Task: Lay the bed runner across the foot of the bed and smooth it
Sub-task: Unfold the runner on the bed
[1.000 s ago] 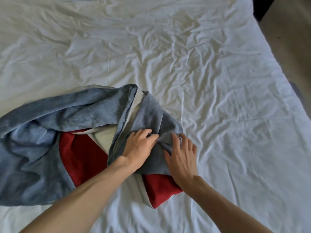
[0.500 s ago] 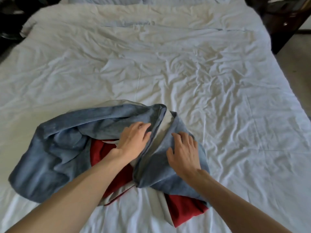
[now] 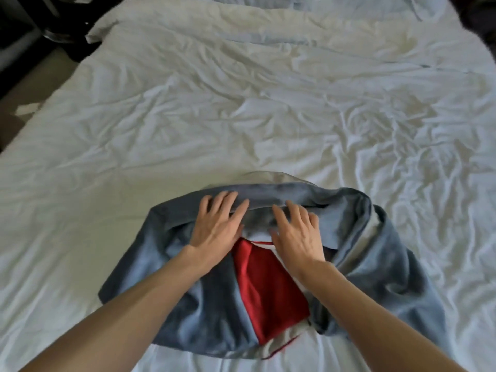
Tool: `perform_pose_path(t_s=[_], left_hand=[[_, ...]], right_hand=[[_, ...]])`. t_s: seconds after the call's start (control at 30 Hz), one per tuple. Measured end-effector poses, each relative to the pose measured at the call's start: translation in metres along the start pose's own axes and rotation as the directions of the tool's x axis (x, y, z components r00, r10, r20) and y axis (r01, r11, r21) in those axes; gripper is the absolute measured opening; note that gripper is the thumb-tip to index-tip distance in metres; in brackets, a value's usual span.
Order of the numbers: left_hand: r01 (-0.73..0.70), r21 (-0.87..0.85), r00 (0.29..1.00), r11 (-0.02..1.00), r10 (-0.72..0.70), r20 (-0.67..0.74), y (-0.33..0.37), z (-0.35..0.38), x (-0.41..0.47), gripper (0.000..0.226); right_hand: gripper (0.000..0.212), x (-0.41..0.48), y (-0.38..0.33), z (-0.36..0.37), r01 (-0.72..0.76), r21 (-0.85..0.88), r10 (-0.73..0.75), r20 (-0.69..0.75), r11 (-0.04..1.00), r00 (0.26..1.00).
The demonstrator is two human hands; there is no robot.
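So the soft blue-grey fabric bed runner is all bunched up in a rumpled heap near the foot end of the bed, roughly in the middle, not spread out at all. It's folded over on itself, so a shiny red satin panel shows in the gap, with a strip of white lining peeking out below it. The far edge of the heap is rolled into a thick fold.

Both hands are on that fold, side by side and close together without touching. The left hand lies flat with its fingers spread wide, tips draped over the roll. The right hand is much the same, palm down, fingers fanned out and only slightly bent, pressing on the cloth rather than pinching it. Bare forearms come in from the bottom corners.

Under everything is a very wrinkled white duvet covering the whole bed. At the far end there are pale pillows, a bit blurry. Off the left side there's brownish floor and some dark furniture I can't make out.
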State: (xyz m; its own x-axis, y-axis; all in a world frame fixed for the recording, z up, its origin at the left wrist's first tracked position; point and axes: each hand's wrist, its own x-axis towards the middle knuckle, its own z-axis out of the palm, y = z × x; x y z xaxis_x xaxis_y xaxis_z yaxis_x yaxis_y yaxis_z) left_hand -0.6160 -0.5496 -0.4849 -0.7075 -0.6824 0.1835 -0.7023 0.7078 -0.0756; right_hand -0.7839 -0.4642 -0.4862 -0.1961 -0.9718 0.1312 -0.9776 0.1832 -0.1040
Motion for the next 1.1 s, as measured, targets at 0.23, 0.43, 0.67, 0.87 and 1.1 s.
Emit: perform_pose_path(t_s=[0.23, 0.43, 0.67, 0.87, 1.1], left_hand=[[0.184, 0.016, 0.980, 0.983, -0.185, 0.071, -0.050, 0.008, -0.014, 0.068], [0.258, -0.059, 0.960, 0.964, -0.248, 0.133, -0.076, 0.005, -0.028, 0.074], [0.284, -0.060, 0.958, 0.957, -0.282, 0.045, -0.105, -0.019, -0.029, 0.072], [0.333, -0.075, 0.943, 0.940, -0.333, 0.006, -0.148, -0.047, -0.051, 0.070], [0.355, -0.039, 0.935, 0.934, -0.354, 0.011, -0.226, -0.070, -0.094, 0.071]], right_hand=[[0.029, 0.015, -0.020, 0.015, 0.033, -0.073, -0.034, -0.021, 0.997, 0.999], [0.024, 0.018, -0.031, 0.017, -0.006, 0.007, 0.006, -0.086, 1.000, 0.996], [0.022, 0.033, -0.047, 0.003, 0.031, 0.063, -0.022, -0.128, 0.998, 0.992], [0.034, 0.049, -0.092, -0.005, 0.089, 0.109, -0.075, -0.131, 0.990, 0.989], [0.048, 0.065, -0.178, -0.005, 0.168, 0.132, -0.160, -0.072, 0.977, 0.985]])
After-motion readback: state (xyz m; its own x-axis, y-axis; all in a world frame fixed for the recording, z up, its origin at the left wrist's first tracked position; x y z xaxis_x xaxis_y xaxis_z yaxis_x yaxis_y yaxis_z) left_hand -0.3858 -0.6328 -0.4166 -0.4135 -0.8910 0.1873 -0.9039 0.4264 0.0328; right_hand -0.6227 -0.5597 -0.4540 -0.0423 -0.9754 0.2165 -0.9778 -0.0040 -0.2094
